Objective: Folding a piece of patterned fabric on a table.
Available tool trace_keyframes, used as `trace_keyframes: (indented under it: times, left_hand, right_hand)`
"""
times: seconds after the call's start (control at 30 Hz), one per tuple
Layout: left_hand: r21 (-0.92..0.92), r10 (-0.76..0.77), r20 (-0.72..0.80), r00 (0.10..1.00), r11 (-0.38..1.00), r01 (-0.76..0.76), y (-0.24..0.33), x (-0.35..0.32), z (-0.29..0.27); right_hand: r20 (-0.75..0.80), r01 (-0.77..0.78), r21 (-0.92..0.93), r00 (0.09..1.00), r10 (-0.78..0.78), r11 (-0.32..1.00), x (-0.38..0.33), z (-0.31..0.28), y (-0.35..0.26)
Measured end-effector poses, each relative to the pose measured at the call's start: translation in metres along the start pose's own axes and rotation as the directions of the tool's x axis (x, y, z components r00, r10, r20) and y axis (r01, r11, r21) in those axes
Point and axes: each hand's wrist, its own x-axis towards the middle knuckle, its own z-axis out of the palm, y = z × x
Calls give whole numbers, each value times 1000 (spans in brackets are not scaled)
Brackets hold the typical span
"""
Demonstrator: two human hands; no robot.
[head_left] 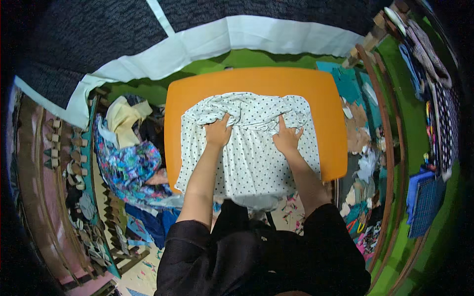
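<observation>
In the head view, a white dotted cloth lies on an orange counter, covering its middle and reaching its near edge. Spread as it is, the cloth is somewhat longer from left to right than from near to far, so its long axis runs across in front of the person. The near part lies fairly flat, with faint creases running toward the person; the far part is gathered into a thick, rumpled band that also runs left to right.

The left hand rests on the left half of this band, its fingers close together and pointing away from the person, their tips partly lost in the folds. The right hand is on the right half, its fingers spread, the forefinger stretched straight away. Whether either hand pinches the cloth or only presses on it, I cannot tell.

Left of the counter is a heap with a blue multicoloured patterned fabric and a pale yellow cloth. Beyond the far edge hangs a black textured drape with a white border. At the right, a dark dotted cloth hangs near a blue checked cloth.
</observation>
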Motion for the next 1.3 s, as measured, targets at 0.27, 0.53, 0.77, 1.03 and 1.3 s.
trace_keyframes:
  times: [0.27, 0.53, 0.77, 1.03, 1.3]
  left_hand:
    - [-24, -7, 68, 998, 1000, 9, -16, 165, -16]
    - [-133, -18, -46, 999, 991, 12, -33, 231, -15]
    - [-97, 13, -80, 997, 995, -21, -38, 231, -9]
    - [-237, 42, -460, 887, 957, -169, -39, 203, -5]
    - [-570, -125, -543, 831, 781, -255, -45, 204, 0]
  right_hand:
    - [-234, 62, -33, 970, -68, 997, 146, -24, -30]
    - [-190, -16, -2, 982, 16, 1000, 221, -40, -53]
    - [-148, -25, -23, 989, 21, 999, 225, -36, -54]
    - [-567, 85, 344, 812, 135, 935, 208, -20, -40]
    - [-608, 176, 545, 756, 242, 820, 247, -29, -33]
